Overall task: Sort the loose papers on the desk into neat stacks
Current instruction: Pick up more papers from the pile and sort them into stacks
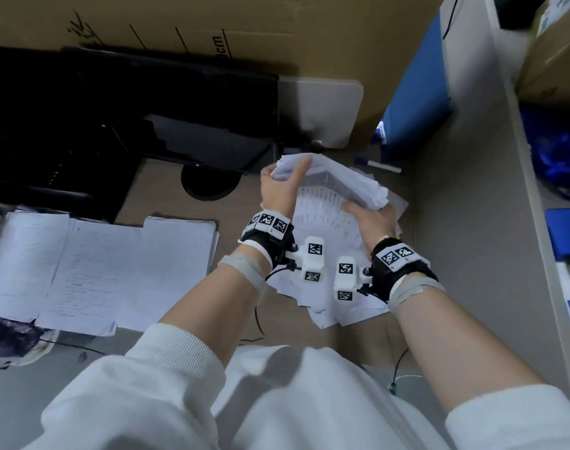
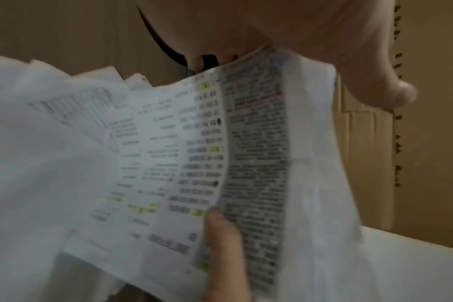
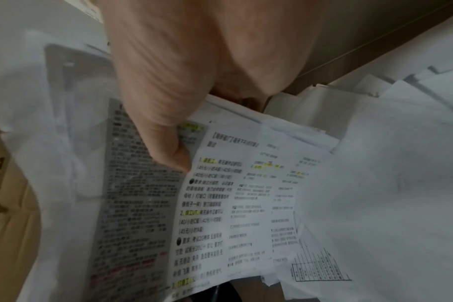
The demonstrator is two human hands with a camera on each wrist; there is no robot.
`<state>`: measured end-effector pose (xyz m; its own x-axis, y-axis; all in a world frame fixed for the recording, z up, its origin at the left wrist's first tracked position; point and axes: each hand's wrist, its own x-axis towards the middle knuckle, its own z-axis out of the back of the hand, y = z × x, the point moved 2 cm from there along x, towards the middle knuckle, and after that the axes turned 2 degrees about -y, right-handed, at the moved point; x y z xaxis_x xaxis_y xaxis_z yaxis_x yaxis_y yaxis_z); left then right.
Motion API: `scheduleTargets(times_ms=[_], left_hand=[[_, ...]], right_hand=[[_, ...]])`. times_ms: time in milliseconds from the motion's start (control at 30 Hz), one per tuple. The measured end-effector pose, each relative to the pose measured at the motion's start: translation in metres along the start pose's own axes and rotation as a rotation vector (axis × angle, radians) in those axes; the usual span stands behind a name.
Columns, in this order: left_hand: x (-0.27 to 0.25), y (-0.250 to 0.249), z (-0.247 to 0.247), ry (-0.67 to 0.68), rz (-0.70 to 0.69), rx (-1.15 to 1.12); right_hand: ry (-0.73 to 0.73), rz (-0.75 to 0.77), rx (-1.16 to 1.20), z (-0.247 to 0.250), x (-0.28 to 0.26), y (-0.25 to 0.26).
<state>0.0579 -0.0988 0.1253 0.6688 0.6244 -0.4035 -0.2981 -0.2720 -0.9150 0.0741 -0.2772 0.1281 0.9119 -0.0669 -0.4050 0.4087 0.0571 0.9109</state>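
Both hands hold a thick bundle of white printed papers (image 1: 342, 186) tilted up off the brown desk (image 1: 166, 190). My left hand (image 1: 288, 175) grips its far left corner; the left wrist view shows my thumb (image 2: 370, 81) over the bundle's edge (image 2: 311, 143). My right hand (image 1: 366, 212) grips the near right end, thumb (image 3: 166, 139) pressed on a highlighted sheet (image 3: 207, 204). More loose sheets (image 1: 322, 300) lie fanned beneath the bundle. Left of my arms lie flat paper stacks (image 1: 179, 241), (image 1: 88, 277), (image 1: 23, 254).
A black monitor (image 1: 114, 125) with a round base (image 1: 208, 185) stands at the back left, before cardboard (image 1: 212, 24). A blue folder (image 1: 416, 102) and a pen (image 1: 382, 166) sit behind the papers. A shelf (image 1: 537, 206) with blue items runs along the right.
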Motion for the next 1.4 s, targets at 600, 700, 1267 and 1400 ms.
scheduleTargets(times_ms=[600, 700, 1267, 1400], left_hand=[[0.021, -0.018, -0.012, 0.001, -0.035, -0.009], [0.019, -0.018, -0.006, 0.127, -0.029, 0.024], [-0.003, 0.036, 0.023, 0.222, 0.054, 0.287], [-0.010, 0.032, 0.058, 0.039, 0.097, 0.189]], right_hand=[[0.003, -0.031, -0.069, 0.008, 0.021, 0.005], [-0.025, -0.049, -0.057, 0.009, 0.023, 0.008], [0.143, -0.155, -0.112, 0.012, 0.013, -0.032], [0.281, -0.135, -0.135, -0.007, 0.006, -0.034]])
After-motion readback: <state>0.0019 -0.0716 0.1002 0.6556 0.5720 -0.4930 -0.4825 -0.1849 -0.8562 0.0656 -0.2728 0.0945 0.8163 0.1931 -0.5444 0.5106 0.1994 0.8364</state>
